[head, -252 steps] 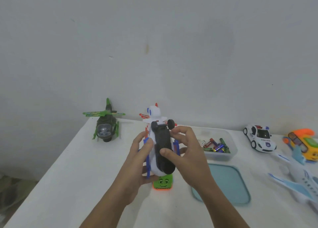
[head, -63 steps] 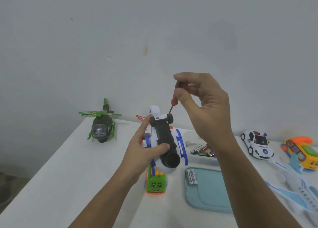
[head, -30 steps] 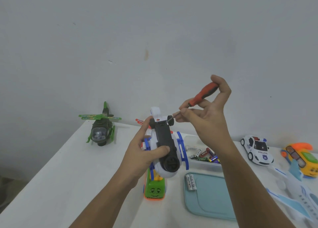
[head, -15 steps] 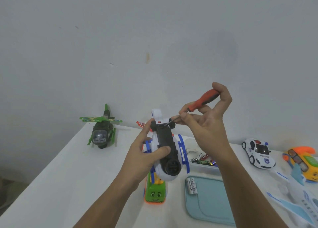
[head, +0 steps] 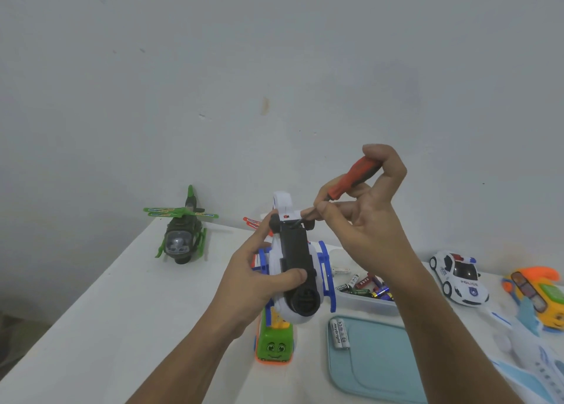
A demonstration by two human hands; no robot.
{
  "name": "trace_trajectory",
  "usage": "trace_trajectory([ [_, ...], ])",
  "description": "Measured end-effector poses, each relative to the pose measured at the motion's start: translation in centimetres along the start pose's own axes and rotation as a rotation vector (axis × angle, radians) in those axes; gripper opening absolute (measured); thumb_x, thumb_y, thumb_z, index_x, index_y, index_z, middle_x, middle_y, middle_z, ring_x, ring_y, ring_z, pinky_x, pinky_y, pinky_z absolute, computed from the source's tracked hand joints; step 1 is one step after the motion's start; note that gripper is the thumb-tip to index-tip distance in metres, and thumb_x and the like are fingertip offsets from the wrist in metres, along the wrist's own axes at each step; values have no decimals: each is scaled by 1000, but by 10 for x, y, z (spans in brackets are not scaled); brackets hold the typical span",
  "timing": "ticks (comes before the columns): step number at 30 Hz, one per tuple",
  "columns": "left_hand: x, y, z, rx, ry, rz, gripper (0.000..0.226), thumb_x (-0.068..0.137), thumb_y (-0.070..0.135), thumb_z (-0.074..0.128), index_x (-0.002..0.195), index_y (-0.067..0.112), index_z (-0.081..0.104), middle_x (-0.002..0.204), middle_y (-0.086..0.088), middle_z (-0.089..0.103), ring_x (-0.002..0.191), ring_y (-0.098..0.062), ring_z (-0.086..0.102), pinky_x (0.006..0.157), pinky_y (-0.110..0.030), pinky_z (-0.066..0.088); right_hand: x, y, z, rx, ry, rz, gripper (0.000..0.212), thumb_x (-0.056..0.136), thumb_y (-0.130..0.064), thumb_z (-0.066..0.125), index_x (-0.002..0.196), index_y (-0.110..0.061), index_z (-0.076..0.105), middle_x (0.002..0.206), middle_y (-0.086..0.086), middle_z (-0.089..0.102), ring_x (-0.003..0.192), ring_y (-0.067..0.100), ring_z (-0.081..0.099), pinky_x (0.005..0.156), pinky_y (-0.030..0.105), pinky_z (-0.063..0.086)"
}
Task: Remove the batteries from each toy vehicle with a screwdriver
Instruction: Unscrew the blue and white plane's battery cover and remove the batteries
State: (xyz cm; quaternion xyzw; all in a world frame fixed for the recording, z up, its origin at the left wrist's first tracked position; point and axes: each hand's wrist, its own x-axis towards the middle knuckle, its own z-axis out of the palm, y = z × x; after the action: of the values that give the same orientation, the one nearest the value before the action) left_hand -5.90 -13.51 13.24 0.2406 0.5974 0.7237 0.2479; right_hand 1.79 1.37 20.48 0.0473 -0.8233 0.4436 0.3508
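Note:
My left hand [head: 254,284] grips a white and blue toy helicopter [head: 297,269], held belly-up above the table so its black underside faces me. My right hand [head: 363,220] holds a red-handled screwdriver [head: 351,179]. Its thumb and forefinger pinch the shaft near the tip, which rests on the far end of the black underside by the small wheels. Two white batteries [head: 339,333] lie on the left edge of a light blue tray [head: 378,361].
On the white table [head: 122,312] stand a green helicopter [head: 181,229] at the far left and a green smiling car [head: 274,342] under my left hand. A clear tub of batteries [head: 366,290], a police car [head: 459,277], an orange-yellow toy [head: 540,294] and a white-blue plane [head: 531,364] sit right.
My right hand has lowered from above the helicopter and tilted the screwdriver, fingers now pinching the shaft with the tip at the underside. My left hand keeps its grip.

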Motion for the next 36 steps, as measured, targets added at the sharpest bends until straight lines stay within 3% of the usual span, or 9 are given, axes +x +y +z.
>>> trace_trajectory([
  [3,-1,-2,2,-14,-7,-21,84,75,-10,76,126,51,51,79,18,71,78,-17,75,64,-24,59,6,-1,-4,-2,-47,49,72,90,15,46,118,-46,18,88,12,54,70,29,73,85,49,57],
  [6,-1,-5,4,-12,18,-49,86,73,-4,81,125,56,50,91,13,69,83,-19,75,68,-28,60,12,-1,-9,17,-101,95,72,90,16,47,121,-42,17,87,14,54,68,32,72,82,49,58],
  [11,-2,-5,5,-3,13,-43,90,72,-3,82,131,55,46,101,9,64,76,-11,74,61,-21,57,20,-1,-15,11,-159,173,76,90,15,48,121,-47,17,87,16,56,68,35,72,80,50,59],
  [16,-2,-5,4,35,6,-35,89,72,1,83,131,56,46,111,-2,64,80,-18,75,70,-29,61,20,-1,-16,38,-164,208,78,89,18,48,125,-42,14,89,21,56,67,38,71,77,49,59],
  [24,1,-10,6,32,33,-60,77,72,3,83,111,60,49,89,14,71,76,-13,75,64,-21,58,17,1,-20,124,-118,254,79,90,16,51,128,-43,15,92,24,53,71,44,70,77,51,59],
  [26,0,-9,7,18,34,-67,77,73,5,83,116,57,47,93,15,72,76,-10,75,63,-21,58,16,1,-20,139,-112,251,79,90,16,50,128,-43,15,90,21,53,72,45,69,79,50,59],
  [30,-2,-5,7,-21,11,-54,78,77,7,79,131,49,42,70,33,68,68,2,71,55,-13,52,11,-1,-21,197,-76,226,78,91,17,50,131,-40,15,85,15,54,73,48,68,79,49,59],
  [32,-2,-4,5,-29,-1,-57,79,78,6,77,137,44,41,69,34,68,69,5,70,55,-12,52,7,-5,-21,239,-72,214,79,91,17,49,132,-40,14,86,15,54,73,48,68,77,47,59],
  [36,0,-6,0,-24,-3,-70,80,74,5,79,131,47,43,81,20,75,76,-6,74,61,-19,57,-4,-13,-21,308,-91,201,82,91,19,46,130,-46,16,87,17,54,73,47,68,74,49,59],
])
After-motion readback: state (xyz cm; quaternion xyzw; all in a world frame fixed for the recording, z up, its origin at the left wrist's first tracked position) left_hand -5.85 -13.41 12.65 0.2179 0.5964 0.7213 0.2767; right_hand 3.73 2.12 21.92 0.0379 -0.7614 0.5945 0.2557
